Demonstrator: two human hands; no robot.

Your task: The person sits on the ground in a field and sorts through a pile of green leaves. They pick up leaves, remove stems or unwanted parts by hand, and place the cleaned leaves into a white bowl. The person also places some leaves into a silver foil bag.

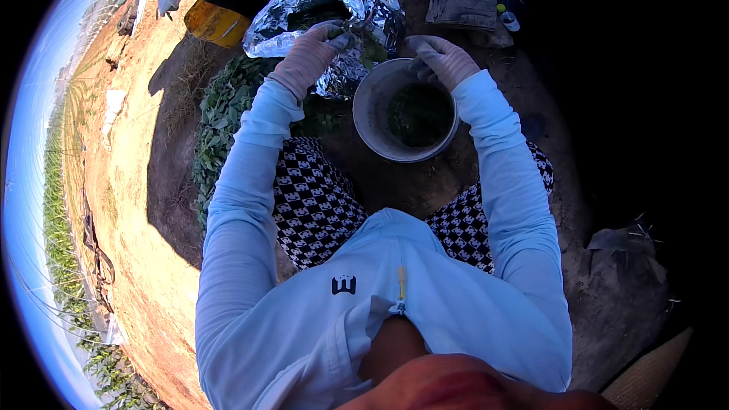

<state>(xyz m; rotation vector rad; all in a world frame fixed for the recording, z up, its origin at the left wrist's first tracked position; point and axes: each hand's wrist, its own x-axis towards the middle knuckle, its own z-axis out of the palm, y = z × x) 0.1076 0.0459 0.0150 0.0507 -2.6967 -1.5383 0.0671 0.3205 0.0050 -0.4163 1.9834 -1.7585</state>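
Observation:
My left hand (312, 54), in a glove, is at the near side of a silver foil bag (267, 48) whose mouth stands open. Between its fingertips is a leafy green sprig (370, 50), hanging over the foil towards the bucket. Dark greens (319, 16) lie inside the bag. My right hand (447, 60), also gloved, is over the far right rim of a round bucket (370, 117), fingers bent downward. Whether it holds anything is hard to see. Dark green matter (421, 117) lies in the shaded bottom of the bucket, which stands between my knees.
A heap of leafy green plants (228, 102) lies to the left of my left leg. Another person's gloved hand (168, 0) and a yellow container (215, 24) are at upper left. A weathered board (461, 0) and a small white cup (510, 21) lie at upper right.

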